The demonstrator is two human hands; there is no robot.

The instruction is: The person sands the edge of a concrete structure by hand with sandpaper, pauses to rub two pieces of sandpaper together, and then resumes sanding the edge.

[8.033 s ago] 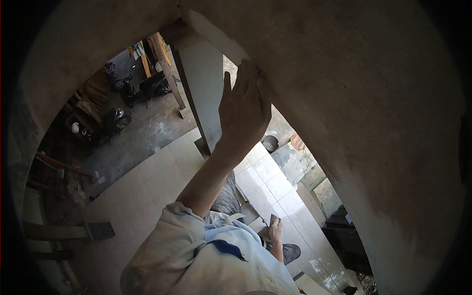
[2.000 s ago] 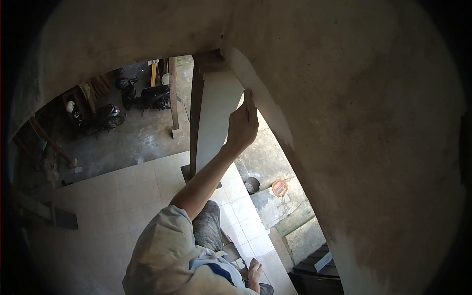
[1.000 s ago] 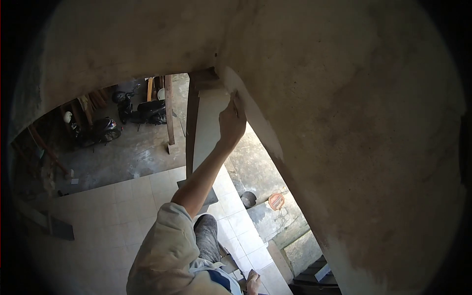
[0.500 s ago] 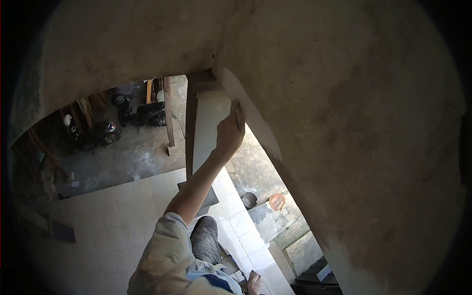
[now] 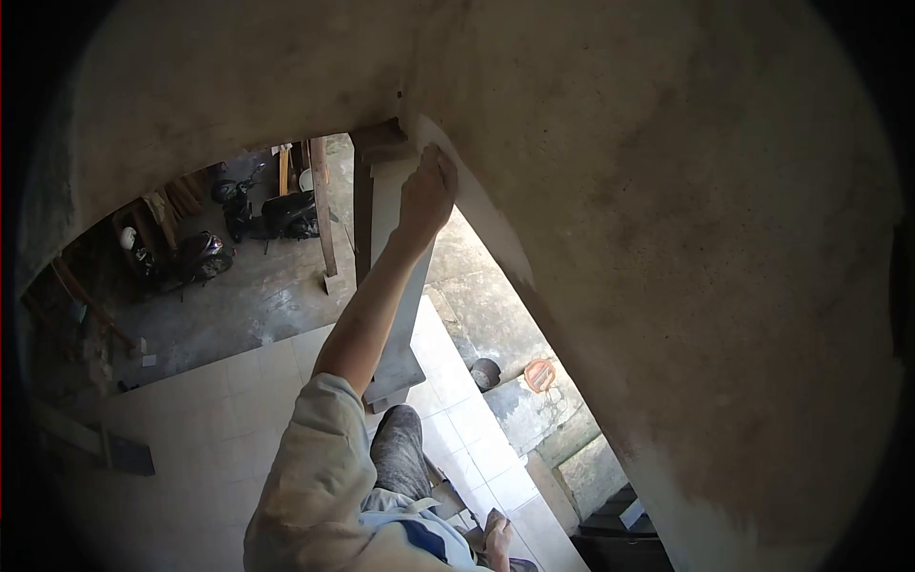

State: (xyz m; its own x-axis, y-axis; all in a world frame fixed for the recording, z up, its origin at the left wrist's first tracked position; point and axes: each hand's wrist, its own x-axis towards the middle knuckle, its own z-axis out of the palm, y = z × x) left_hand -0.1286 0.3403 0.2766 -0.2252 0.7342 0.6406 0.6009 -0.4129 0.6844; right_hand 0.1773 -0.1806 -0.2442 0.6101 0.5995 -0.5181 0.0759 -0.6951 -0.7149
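Note:
My left hand (image 5: pixel 428 196) is raised at the end of an outstretched arm. Its fingers are closed against the edge of the plaster wall (image 5: pixel 648 248), by a pale smoothed strip (image 5: pixel 481 205) that runs down this edge. Whatever the fingers grip is hidden. Low in the view, my right hand (image 5: pixel 498 543) is closed near my body, with a small brownish thing at its fingertips, too small to name. Behind my left arm stands a light grey pillar (image 5: pixel 389 205) with a dark side.
Far below lie a pale tiled floor (image 5: pixel 219 410) and its edge. Two motorbikes, one a dark scooter (image 5: pixel 286 214), stand at the left by a wooden post (image 5: pixel 322 210). A dark bucket (image 5: pixel 485 373) and a round orange-brown object (image 5: pixel 539 375) are outside at right.
My left hand has moved up along the wall edge, and its fingers now press close to the pale strip. The view has shifted slightly. My right hand stays low and closed.

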